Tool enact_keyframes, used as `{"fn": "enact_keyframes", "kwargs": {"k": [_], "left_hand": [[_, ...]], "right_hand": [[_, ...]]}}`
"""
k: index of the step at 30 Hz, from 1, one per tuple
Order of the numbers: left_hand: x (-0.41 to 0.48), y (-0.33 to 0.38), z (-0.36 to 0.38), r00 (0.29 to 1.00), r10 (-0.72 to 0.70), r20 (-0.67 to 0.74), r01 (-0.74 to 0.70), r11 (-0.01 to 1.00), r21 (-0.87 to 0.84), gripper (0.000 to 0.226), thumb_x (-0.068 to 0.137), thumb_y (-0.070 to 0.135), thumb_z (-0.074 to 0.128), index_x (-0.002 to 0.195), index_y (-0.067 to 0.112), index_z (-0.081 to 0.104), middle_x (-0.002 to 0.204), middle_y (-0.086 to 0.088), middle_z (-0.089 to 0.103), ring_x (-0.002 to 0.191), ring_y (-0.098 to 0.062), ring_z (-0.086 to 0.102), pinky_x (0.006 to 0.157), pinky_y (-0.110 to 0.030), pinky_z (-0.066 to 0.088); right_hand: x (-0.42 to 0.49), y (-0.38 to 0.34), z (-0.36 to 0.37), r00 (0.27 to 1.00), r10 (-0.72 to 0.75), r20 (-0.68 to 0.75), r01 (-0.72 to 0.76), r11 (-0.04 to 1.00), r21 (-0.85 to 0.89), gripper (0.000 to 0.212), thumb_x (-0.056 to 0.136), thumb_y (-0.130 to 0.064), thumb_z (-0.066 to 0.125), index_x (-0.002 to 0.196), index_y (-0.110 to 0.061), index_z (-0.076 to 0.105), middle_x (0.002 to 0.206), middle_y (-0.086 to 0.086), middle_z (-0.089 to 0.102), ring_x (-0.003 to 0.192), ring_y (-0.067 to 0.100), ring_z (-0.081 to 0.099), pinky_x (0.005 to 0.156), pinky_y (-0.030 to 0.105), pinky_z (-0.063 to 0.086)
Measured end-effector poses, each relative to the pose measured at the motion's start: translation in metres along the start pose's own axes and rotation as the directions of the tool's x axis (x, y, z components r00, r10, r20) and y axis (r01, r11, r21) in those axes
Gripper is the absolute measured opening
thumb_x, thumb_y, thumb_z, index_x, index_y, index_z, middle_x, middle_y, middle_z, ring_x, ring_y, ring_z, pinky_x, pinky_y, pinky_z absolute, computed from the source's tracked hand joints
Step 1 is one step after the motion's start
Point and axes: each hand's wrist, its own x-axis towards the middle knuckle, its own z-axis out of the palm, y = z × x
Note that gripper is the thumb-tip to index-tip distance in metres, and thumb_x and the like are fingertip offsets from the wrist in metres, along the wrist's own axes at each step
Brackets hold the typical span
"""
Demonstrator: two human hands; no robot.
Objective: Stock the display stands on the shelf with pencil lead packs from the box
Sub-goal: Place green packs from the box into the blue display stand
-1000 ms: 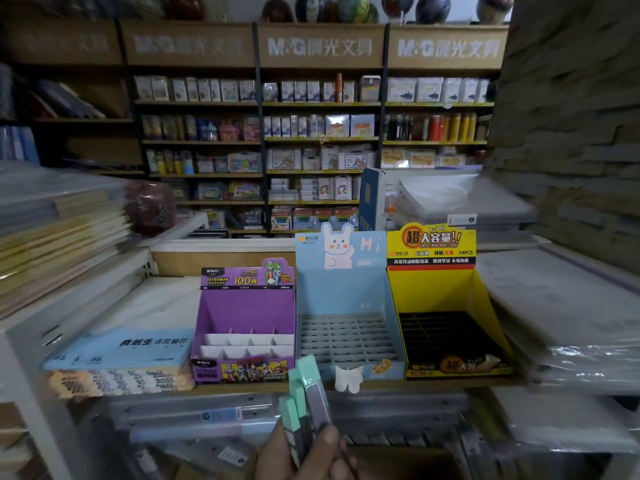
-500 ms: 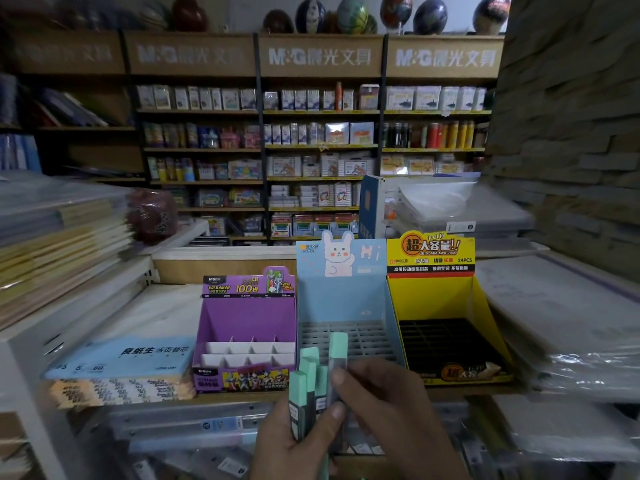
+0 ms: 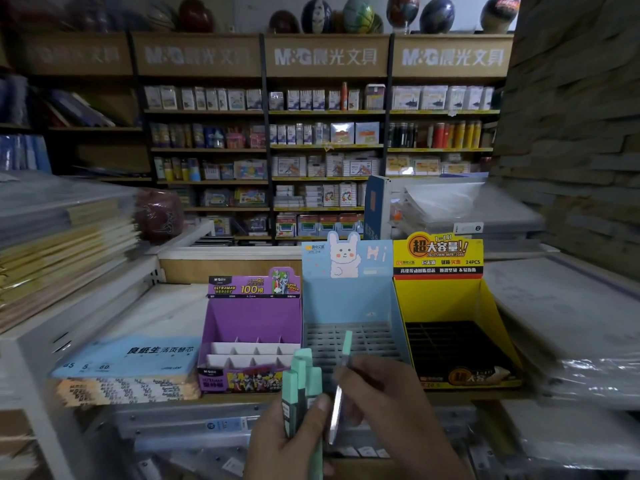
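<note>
Three display stands sit side by side on the shelf: a purple one with white dividers, a light blue one with a rabbit picture and a grey grid tray, and a yellow one with a black grid. No packs show in their slots. My left hand grips a bunch of mint-green pencil lead packs upright, low in the view. My right hand pinches a single mint-capped pack, tilted, in front of the blue stand's grid. The supply box is out of view.
A blue loose-leaf paper pad lies left of the purple stand. Plastic-wrapped stacks fill the shelf to the right, and piled notebooks stand at left. Stocked store shelves run along the back wall.
My right hand came into view, took one pack from the bunch in my left hand, and has drawn it apart to the right. Both hands rose toward the blue stand.
</note>
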Motion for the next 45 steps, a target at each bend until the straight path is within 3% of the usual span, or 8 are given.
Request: {"fn": "enact_keyframes", "kwargs": {"k": [5, 9, 13, 19, 23, 26, 41, 45], "left_hand": [[0.006, 0.002, -0.004, 0.998, -0.037, -0.045, 0.035, 0.999, -0.041, 0.010, 0.089, 0.016, 0.075, 0.098, 0.021, 0.076, 0.066, -0.018, 0.072, 0.051, -0.030, 0.069, 0.043, -0.032, 0.054], [0.007, 0.005, -0.005, 0.996, -0.082, -0.024, 0.080, 0.994, -0.072, 0.009, 0.089, 0.016, 0.074, 0.097, 0.011, 0.073, 0.071, -0.019, 0.074, 0.054, -0.032, 0.070, 0.046, -0.035, 0.056], [0.010, 0.007, -0.006, 0.995, -0.093, -0.030, 0.090, 0.993, -0.079, 0.009, 0.090, 0.014, 0.073, 0.096, 0.007, 0.072, 0.071, -0.019, 0.074, 0.052, -0.030, 0.068, 0.046, -0.035, 0.056], [0.012, 0.009, -0.007, 0.993, -0.108, -0.052, 0.101, 0.989, -0.111, 0.010, 0.092, 0.014, 0.071, 0.094, 0.004, 0.072, 0.067, -0.025, 0.071, 0.044, -0.031, 0.062, 0.040, -0.033, 0.051], [0.016, 0.009, -0.008, 0.992, -0.105, -0.071, 0.097, 0.990, -0.106, 0.012, 0.092, 0.017, 0.071, 0.095, 0.005, 0.070, 0.067, -0.024, 0.071, 0.045, -0.031, 0.062, 0.042, -0.034, 0.052], [0.017, 0.009, -0.009, 0.991, -0.107, -0.081, 0.097, 0.989, -0.116, 0.008, 0.092, 0.014, 0.071, 0.095, 0.007, 0.071, 0.066, -0.025, 0.069, 0.044, -0.030, 0.061, 0.042, -0.032, 0.051], [0.024, 0.007, -0.010, 0.991, -0.121, -0.059, 0.115, 0.988, -0.104, 0.009, 0.092, 0.014, 0.071, 0.096, 0.005, 0.072, 0.068, -0.026, 0.070, 0.045, -0.031, 0.061, 0.042, -0.034, 0.052], [0.026, 0.006, -0.009, 0.992, -0.121, -0.045, 0.117, 0.989, -0.090, 0.011, 0.093, 0.014, 0.071, 0.097, 0.004, 0.071, 0.069, -0.025, 0.071, 0.045, -0.031, 0.062, 0.042, -0.033, 0.051]], "right_hand": [[0.021, -0.001, -0.010, 0.994, -0.058, -0.089, 0.058, 0.998, -0.002, 0.026, 0.097, -0.010, 0.058, 0.074, -0.004, 0.068, 0.062, 0.016, 0.065, 0.055, 0.020, 0.062, 0.057, 0.039, 0.055], [0.050, -0.003, -0.017, 0.986, -0.128, -0.110, 0.118, 0.989, -0.093, 0.012, 0.093, -0.003, 0.058, 0.093, 0.008, 0.064, 0.081, 0.029, 0.066, 0.076, 0.044, 0.067, 0.073, 0.059, 0.057], [0.080, -0.010, -0.023, 0.981, -0.138, -0.137, 0.123, 0.986, -0.111, 0.010, 0.096, -0.002, 0.059, 0.094, 0.004, 0.067, 0.081, 0.021, 0.072, 0.073, 0.029, 0.074, 0.071, 0.048, 0.063], [0.114, -0.005, -0.020, 0.966, -0.209, -0.155, 0.173, 0.961, -0.215, 0.012, 0.094, -0.002, 0.064, 0.101, 0.008, 0.066, 0.091, 0.036, 0.064, 0.089, 0.045, 0.063, 0.080, 0.050, 0.055], [0.129, 0.003, -0.013, 0.964, -0.188, -0.188, 0.148, 0.967, -0.207, 0.014, 0.089, -0.004, 0.071, 0.101, -0.011, 0.068, 0.080, 0.004, 0.074, 0.078, 0.012, 0.070, 0.075, 0.029, 0.058], [0.136, 0.009, -0.008, 0.967, -0.172, -0.190, 0.133, 0.970, -0.202, 0.016, 0.087, -0.004, 0.074, 0.094, -0.016, 0.066, 0.080, 0.001, 0.073, 0.073, 0.005, 0.068, 0.066, 0.015, 0.054], [0.148, 0.020, 0.009, 0.978, -0.171, -0.118, 0.134, 0.953, -0.271, 0.009, 0.085, 0.001, 0.073, 0.093, -0.001, 0.070, 0.082, 0.022, 0.070, 0.074, 0.019, 0.063, 0.074, 0.033, 0.057], [0.151, 0.025, 0.015, 0.980, -0.144, -0.134, 0.102, 0.954, -0.283, 0.009, 0.085, -0.002, 0.075, 0.094, -0.003, 0.071, 0.072, 0.011, 0.068, 0.070, 0.016, 0.062, 0.065, 0.017, 0.052]]}}
